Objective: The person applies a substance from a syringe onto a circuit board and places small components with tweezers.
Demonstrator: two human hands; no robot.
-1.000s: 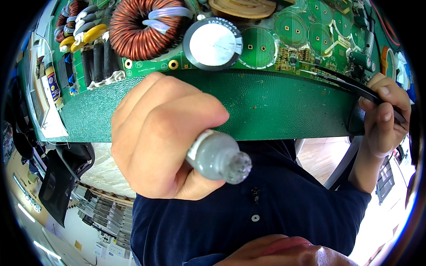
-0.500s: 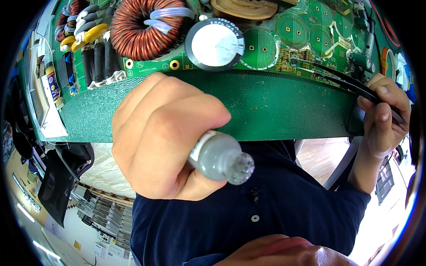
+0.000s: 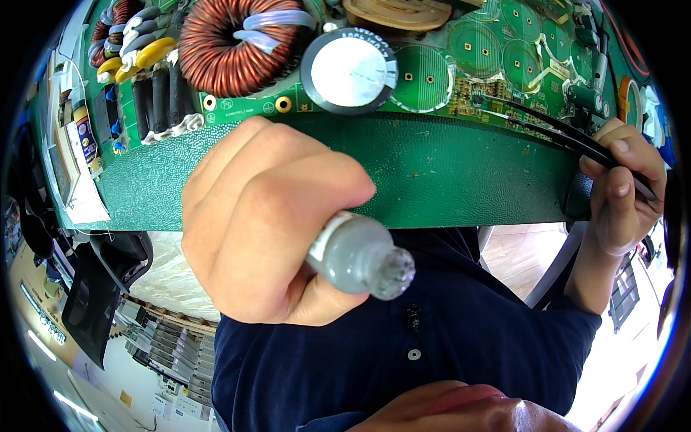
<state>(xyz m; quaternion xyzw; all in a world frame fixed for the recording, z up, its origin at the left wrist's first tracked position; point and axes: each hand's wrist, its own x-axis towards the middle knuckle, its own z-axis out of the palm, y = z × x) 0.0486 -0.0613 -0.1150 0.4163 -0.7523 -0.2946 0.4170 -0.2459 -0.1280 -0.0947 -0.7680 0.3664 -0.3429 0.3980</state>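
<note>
My left hand (image 3: 266,223) is closed around a small grey bottle-shaped thing (image 3: 353,252), held close to my chest in front of the green table edge. Its narrow, bumpy, translucent end points down and right; the rest is hidden in my fist. At the right, my right hand (image 3: 625,180) pinches black tweezers (image 3: 586,144). Their two tips are apart and reach left over the small parts near the front edge of a green circuit board (image 3: 464,104). Whether the tips touch a part is too fine to tell.
On the board stand a copper-wound ring coil (image 3: 209,54) and a large round capacitor (image 3: 348,70). A green textured mat (image 3: 446,173) lies in front. Glue tube (image 3: 85,133) and papers sit at left, a tape roll (image 3: 632,101) at right. A black chair (image 3: 93,309) stands behind left.
Almost nothing differs. My left hand and the grey bottle-shaped thing have shifted very slightly to the right; the tweezers stay in place.
</note>
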